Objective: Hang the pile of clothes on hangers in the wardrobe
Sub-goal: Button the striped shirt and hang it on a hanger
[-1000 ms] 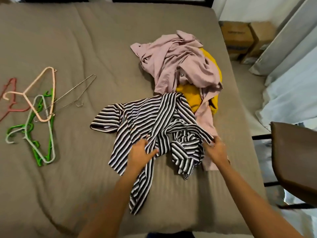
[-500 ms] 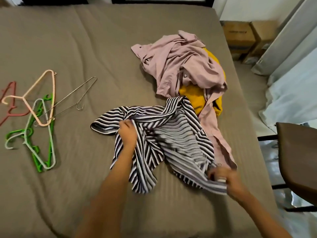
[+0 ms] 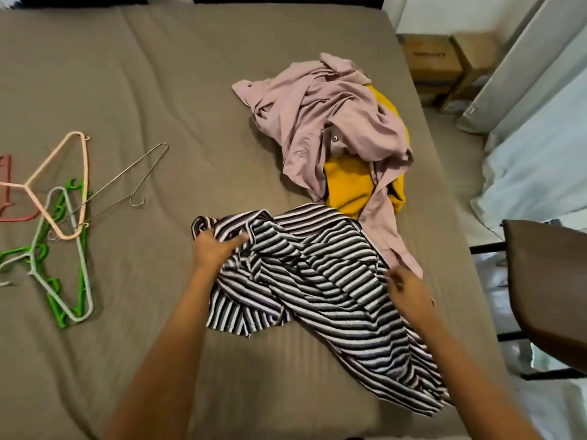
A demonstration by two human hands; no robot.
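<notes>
Striped shirt (image 3: 317, 281) ran to the bed (image 3: 158, 90) right edge; my left hand (image 3: 216, 249) gripped it, right hand (image 3: 408, 292) blurred, grip unclear to me; hangers (image 3: 85, 173) cut off left.

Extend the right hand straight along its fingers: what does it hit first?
The striped shirt. The right hand points away and leftward across its bunched folds. Its height above the cloth is unclear, and the fingers are blurred.
</notes>
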